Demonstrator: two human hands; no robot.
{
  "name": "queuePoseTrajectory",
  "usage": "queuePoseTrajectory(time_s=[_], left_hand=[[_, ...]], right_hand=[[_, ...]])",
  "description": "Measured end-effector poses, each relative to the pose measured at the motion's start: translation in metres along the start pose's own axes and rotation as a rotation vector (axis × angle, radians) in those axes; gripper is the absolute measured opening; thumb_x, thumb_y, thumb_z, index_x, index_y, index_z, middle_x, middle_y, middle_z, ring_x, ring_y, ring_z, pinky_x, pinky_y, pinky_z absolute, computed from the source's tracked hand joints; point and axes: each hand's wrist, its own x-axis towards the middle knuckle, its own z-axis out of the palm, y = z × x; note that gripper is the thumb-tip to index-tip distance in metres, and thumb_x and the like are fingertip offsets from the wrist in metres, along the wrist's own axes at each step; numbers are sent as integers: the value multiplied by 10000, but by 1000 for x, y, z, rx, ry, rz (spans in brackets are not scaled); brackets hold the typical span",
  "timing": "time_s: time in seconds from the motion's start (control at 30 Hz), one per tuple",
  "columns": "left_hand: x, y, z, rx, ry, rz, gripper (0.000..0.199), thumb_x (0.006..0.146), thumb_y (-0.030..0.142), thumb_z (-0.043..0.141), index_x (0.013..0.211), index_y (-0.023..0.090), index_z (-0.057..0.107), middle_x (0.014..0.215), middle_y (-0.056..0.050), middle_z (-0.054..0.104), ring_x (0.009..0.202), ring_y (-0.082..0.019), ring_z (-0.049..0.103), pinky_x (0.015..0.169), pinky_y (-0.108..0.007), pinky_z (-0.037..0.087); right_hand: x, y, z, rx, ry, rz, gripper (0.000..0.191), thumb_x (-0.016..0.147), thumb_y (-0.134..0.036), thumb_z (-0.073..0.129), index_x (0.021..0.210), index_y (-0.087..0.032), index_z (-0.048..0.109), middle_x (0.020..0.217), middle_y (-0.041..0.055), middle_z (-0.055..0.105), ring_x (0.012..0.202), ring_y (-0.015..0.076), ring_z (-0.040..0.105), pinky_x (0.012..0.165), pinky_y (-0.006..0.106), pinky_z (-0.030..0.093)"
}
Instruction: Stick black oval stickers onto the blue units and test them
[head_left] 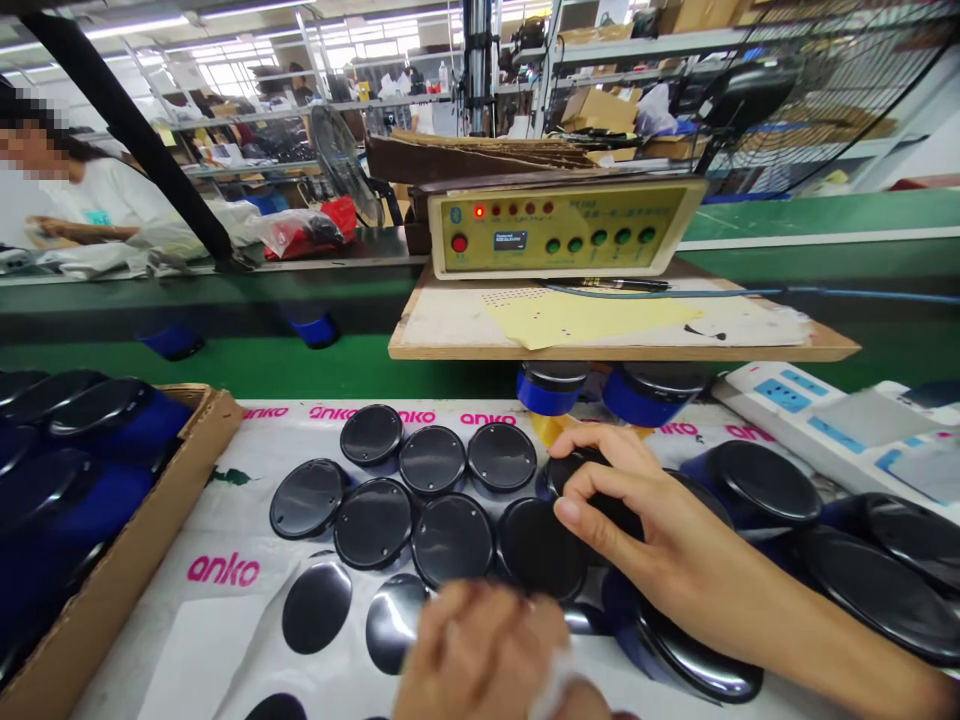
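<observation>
My right hand (630,500) reaches in from the right, thumb and fingers curved round a black round-topped piece (577,465), partly hidden beneath it. At the bottom middle, my left hand (487,650) is curled closed and smeared by motion. Something whitish shows at its side, and what its fingers hold cannot be made out. Several round pieces with glossy black tops (452,540) and small holes near the rim stand close together. Flat black discs (317,603) lie on the white sheeting (225,520) nearby. Larger blue-sided units with black tops (682,640) are beside my right forearm.
A cardboard box (142,560) of blue-and-black units stands at left. Ahead, a control box (562,230) with a lit red light sits on a wooden shelf (450,320) above the work surface. White socket strips (817,420) lie right. Another person (105,200) works across the green belt (322,375).
</observation>
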Motion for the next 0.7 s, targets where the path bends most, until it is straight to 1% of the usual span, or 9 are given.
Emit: queuePoseTrajectory(time_s=[0.07,0.13,0.2,0.27,0.33,0.43,0.5,0.6,0.7], left_hand=[[21,-23,-17,45,-119,41,478,729,657,596,904,215,544,1000,-51,666,998,-210,576,991,-348,315],[32,-36,-22,-18,-194,29,661,737,657,580,1091,104,502,1077,-116,654,1077,-239,571,1073,-377,236],[30,-41,-16,-77,-227,-4,577,787,493,621,1149,68,473,1091,-111,657,1078,-216,584,1116,-370,175],[24,-41,-7,-103,-207,-25,431,798,334,647,1123,95,494,1048,-75,668,1029,-180,605,1131,-359,161],[17,-40,0,-129,-157,-17,435,792,351,658,1105,91,503,973,-65,673,968,-180,618,1126,-383,201],[13,-41,2,-135,-112,22,584,776,494,655,1130,61,485,969,-92,685,960,-228,620,1107,-468,247],[14,-42,1,-141,-110,14,622,767,488,673,1161,55,464,996,-99,695,967,-235,627,1107,-488,248],[14,-43,1,-182,-116,-13,630,765,382,706,1215,49,417,998,-96,704,948,-210,647,1106,-465,269],[13,-44,1,-202,-118,-9,680,746,355,728,1248,46,388,995,-100,709,939,-202,655,1094,-461,291]], right_hand=[[-1,-2,-3,27,-41,-7,219,929,-360,460,770,-236,546,1217,45,455,1222,260,362,1024,490,298],[-3,-4,-5,33,-63,-10,221,933,-361,461,775,-229,541,1229,45,439,1237,254,347,1034,480,292],[-6,-5,-6,23,-28,-8,225,937,-362,452,776,-230,537,1220,45,431,1228,247,360,1033,482,294],[-9,-6,-6,4,43,-7,206,936,-361,451,792,-241,537,1224,45,413,1217,244,376,1023,483,312],[-13,-6,-5,-18,93,-6,185,932,-359,458,806,-250,537,1250,45,390,1225,248,378,1010,478,342],[-16,-8,-5,-45,49,-14,166,925,-355,468,814,-254,538,1287,50,379,1262,257,353,996,461,389],[-18,-9,-5,-68,23,-48,144,919,-336,478,818,-255,540,1295,52,382,1274,258,345,993,444,409],[-19,-8,-10,-99,161,-105,111,913,-300,481,832,-261,545,1277,52,397,1252,258,374,986,425,423],[-19,-5,-14,-101,271,-66,116,910,-327,488,837,-272,558,1246,44,420,1218,262,412,959,423,441]])
